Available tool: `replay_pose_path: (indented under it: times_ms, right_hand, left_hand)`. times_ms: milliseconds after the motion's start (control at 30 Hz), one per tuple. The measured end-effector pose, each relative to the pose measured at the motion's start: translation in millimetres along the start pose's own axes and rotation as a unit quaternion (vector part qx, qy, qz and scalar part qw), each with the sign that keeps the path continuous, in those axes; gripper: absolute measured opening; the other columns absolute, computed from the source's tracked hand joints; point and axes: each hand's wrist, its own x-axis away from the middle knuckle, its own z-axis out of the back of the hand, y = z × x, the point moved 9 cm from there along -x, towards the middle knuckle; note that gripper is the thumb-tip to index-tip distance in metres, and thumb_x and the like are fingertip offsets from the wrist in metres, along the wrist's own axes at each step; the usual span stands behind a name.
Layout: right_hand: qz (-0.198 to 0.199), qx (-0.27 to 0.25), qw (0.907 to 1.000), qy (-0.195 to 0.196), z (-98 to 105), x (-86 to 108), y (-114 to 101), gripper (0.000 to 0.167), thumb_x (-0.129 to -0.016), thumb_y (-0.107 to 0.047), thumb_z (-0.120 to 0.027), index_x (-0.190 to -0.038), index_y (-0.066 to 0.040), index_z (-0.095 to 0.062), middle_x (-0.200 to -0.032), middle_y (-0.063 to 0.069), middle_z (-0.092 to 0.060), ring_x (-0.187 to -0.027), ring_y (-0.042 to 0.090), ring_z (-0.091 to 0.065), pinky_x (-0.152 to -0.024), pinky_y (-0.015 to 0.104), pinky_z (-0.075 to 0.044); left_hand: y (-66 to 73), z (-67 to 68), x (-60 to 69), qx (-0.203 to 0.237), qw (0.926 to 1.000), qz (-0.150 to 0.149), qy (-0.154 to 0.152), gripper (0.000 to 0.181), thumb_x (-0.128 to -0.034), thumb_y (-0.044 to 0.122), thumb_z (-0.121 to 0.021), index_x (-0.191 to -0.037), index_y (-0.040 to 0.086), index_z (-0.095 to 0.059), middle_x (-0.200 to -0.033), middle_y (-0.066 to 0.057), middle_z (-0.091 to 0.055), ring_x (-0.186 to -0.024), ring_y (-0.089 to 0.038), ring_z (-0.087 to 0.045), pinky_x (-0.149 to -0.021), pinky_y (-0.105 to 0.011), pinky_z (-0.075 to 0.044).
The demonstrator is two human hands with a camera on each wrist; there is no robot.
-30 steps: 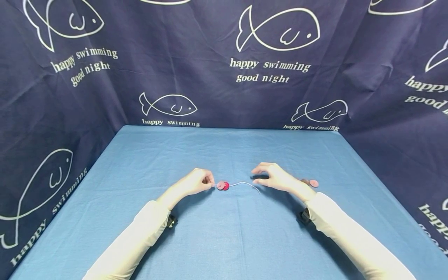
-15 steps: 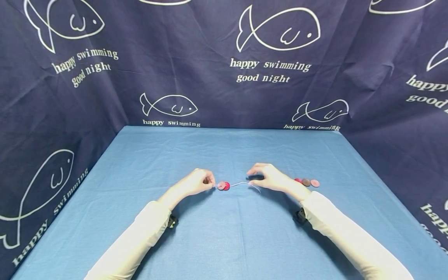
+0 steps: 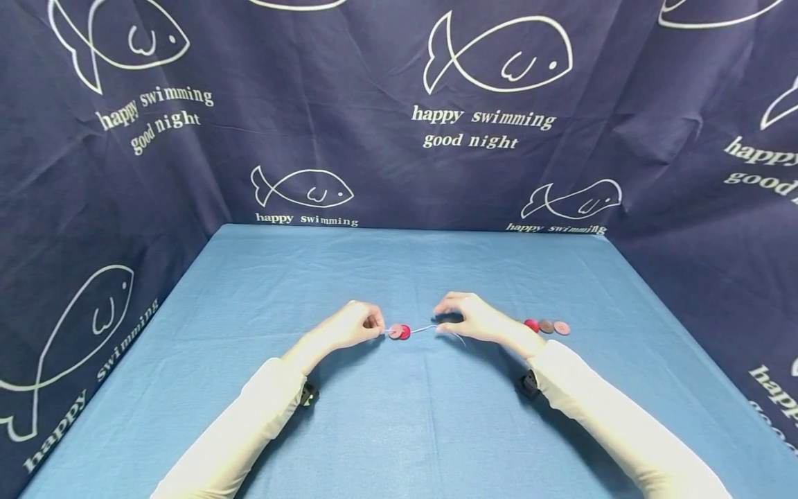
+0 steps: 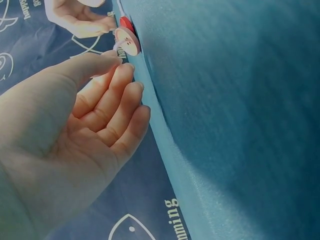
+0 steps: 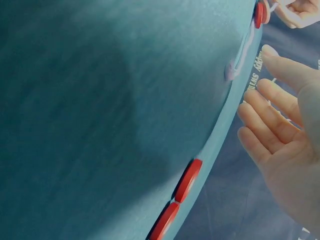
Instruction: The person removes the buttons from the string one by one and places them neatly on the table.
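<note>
My left hand (image 3: 357,324) pinches a thin white string (image 3: 424,328) between thumb and fingertips. Two buttons are on that string beside the fingertips: a pink button (image 4: 129,41) with small holes, and a red button (image 3: 406,332) just to its right. The string runs on rightward over the cloth and ends in a loose tail under my right hand (image 3: 472,317). In the right wrist view the fingers of that hand are parted from the thumb, with nothing between them, beside the string (image 5: 244,50).
Right of my right hand, a red button (image 3: 531,325), a brown button (image 3: 546,326) and a pink button (image 3: 562,328) lie in a row. Blue cloth (image 3: 386,430) covers the table. Dark fabric with fish prints (image 3: 374,90) hangs behind and at both sides.
My right hand has moved left along the string, uncovering the loose red button in the row. The left hand keeps its pinch and has hardly moved.
</note>
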Motion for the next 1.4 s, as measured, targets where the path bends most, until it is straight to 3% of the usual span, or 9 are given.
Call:
replay_pose_path:
  times_ms: [300, 933, 1400]
  right_hand:
    - [0.019, 0.008, 0.9998, -0.005, -7.9, -6.7, -4.7, 0.031, -0.079, -0.019, -0.075, -0.104, -0.002, -0.068, -0.098, 0.009, -0.066, -0.095, 0.022, -0.062, -0.084, 0.037, -0.049]
    - [0.022, -0.007, 0.9995, -0.020, -16.0, -18.9, -15.4, 0.031, -0.080, -0.021, -0.073, -0.105, -0.004, -0.068, -0.101, 0.009, -0.066, -0.097, 0.021, -0.062, -0.085, 0.038, -0.049]
    - [0.077, -0.001, 0.9968, -0.024, -21.8, -31.8, -33.1, 0.028, -0.080, -0.016, -0.073, -0.102, 0.001, -0.067, -0.097, 0.013, -0.065, -0.092, 0.025, -0.062, -0.083, 0.036, -0.050]
  left_hand:
    - [0.2, -1.4, 0.0, 0.005, 1.0000, 0.003, -0.006, 0.005, -0.0831, 0.009, -0.064, -0.078, 0.010, -0.065, -0.068, 0.005, -0.062, -0.061, -0.001, -0.051, -0.060, -0.016, -0.044]
    - [-2.2, -2.5, 0.0, 0.006, 0.9999, 0.010, -0.004, 0.006, -0.0835, 0.010, -0.064, -0.077, 0.011, -0.065, -0.067, 0.005, -0.061, -0.060, -0.001, -0.050, -0.059, -0.017, -0.043]
    - [3.4, 0.6, 0.0, 0.000, 1.0000, 0.000, -0.001, 0.006, -0.0839, 0.009, -0.064, -0.078, 0.009, -0.065, -0.067, 0.003, -0.063, -0.060, -0.001, -0.051, -0.059, -0.017, -0.044]
